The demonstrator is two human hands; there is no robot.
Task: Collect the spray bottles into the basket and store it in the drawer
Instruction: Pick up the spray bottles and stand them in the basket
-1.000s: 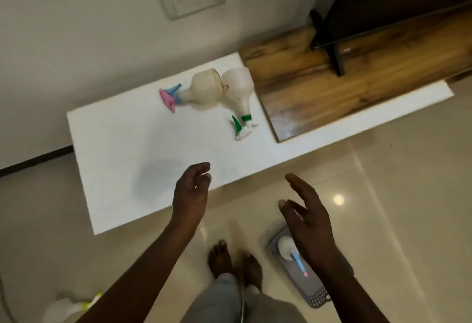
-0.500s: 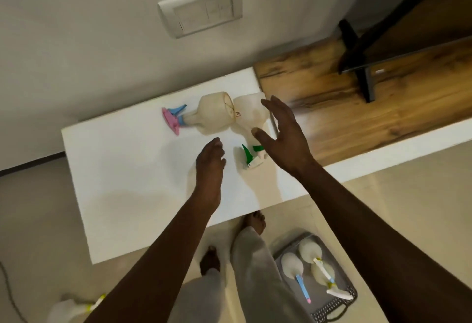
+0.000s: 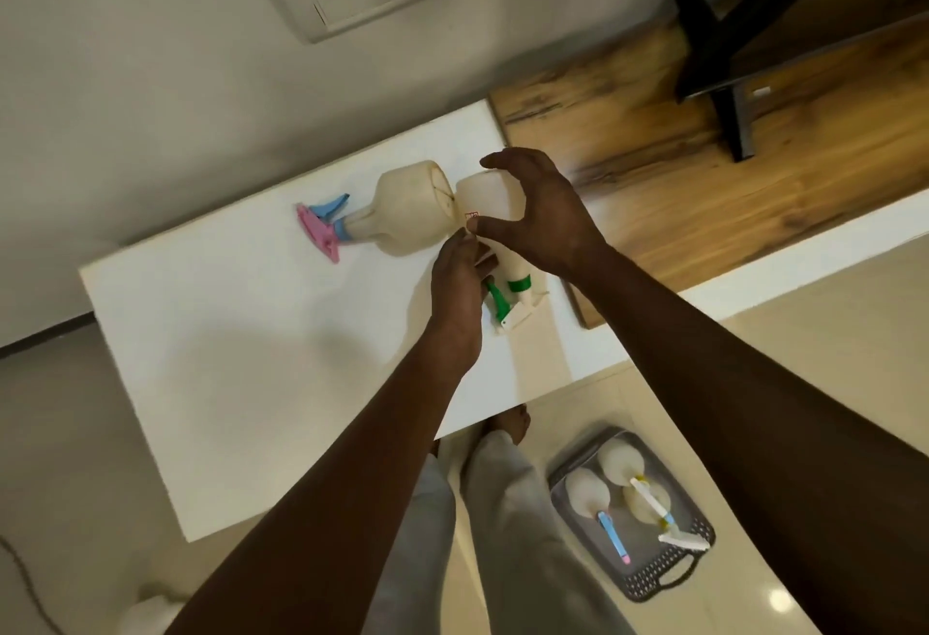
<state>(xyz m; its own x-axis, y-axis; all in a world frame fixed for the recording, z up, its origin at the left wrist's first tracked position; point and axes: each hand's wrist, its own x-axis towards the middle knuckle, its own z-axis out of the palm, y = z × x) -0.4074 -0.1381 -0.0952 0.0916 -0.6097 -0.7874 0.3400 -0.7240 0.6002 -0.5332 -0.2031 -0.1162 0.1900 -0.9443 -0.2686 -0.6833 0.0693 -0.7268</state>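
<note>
Head view, looking down: 2 bare hands reach over a white tabletop (image 3: 241, 348) set against a wall. 2 spray bottles lie on their sides there, bases touching. The right hand (image 3: 540, 212) arches over the body of the green-trigger spray bottle (image 3: 495, 210), fingers spread and curling around it but not yet fully closed. The left hand (image 3: 460, 282) rests at that bottle's neck, fingers bent; whether its grip has closed on the neck cannot be told.

This bottle's long axis runs from the wall toward the person, nozzle nearest the person. The pink-trigger spray bottle (image 3: 407, 207) lies crosswise, nozzle pointing left, untouched.

Both bottles look like light, stiff, smooth plastic, probably empty, so likely to roll or slip. The narrow neck below the trigger seems the surest hold.

On the floor by the person's feet sits a grey basket (image 3: 653, 584) already holding 3 spray bottles (image 3: 585, 491).
</note>
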